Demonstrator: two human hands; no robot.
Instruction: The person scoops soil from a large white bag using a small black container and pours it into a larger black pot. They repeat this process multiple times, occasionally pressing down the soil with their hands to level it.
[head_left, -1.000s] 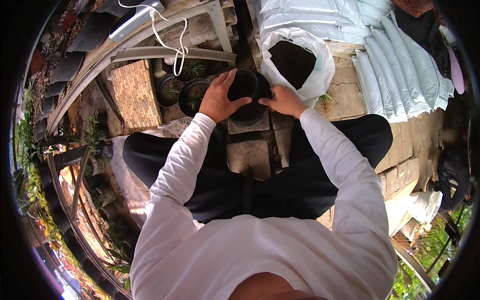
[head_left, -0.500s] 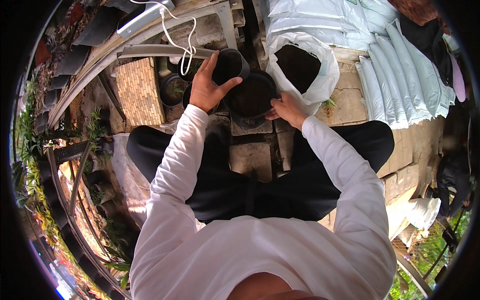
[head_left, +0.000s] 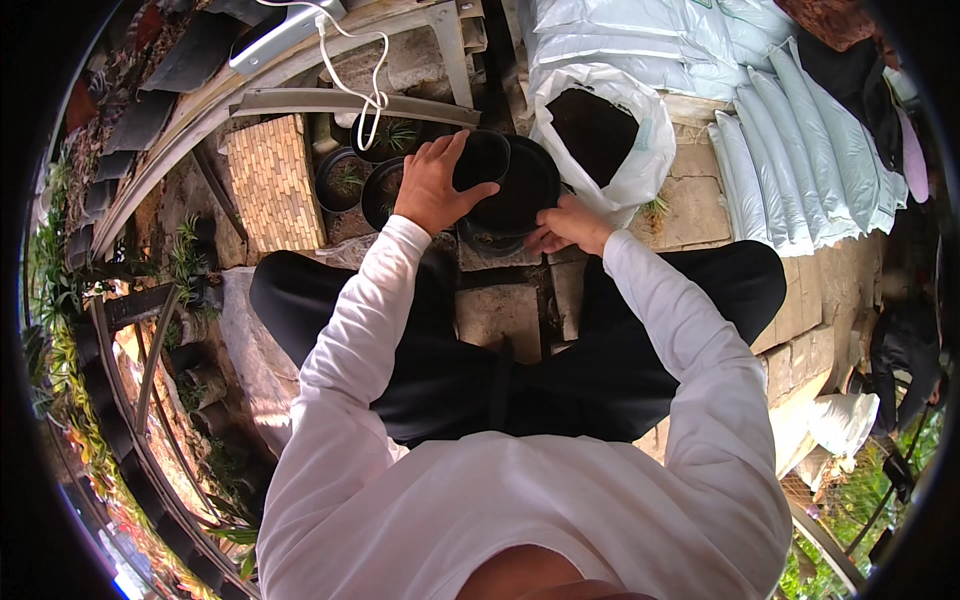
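Observation:
My left hand is curled round the side of a small black plant pot, thumb on the near side and fingers on the far side. That pot overlaps the left part of a larger black pot with dark soil inside. My right hand has its fingers closed at the larger pot's near right rim. Under the larger pot's near side, a further dark rounded edge shows. Just right of the pots stands an open white bag of dark soil.
Black pots with small green plants sit left of my left hand, beside a tan patterned block. Pale filled sacks are stacked at the far right. A white cable hangs from a device. Paving lies between my legs.
My left hand has brought the small pot right and slightly nearer, over the larger pot's left side. More potted plants show behind it. My right hand has stayed at the larger pot's rim.

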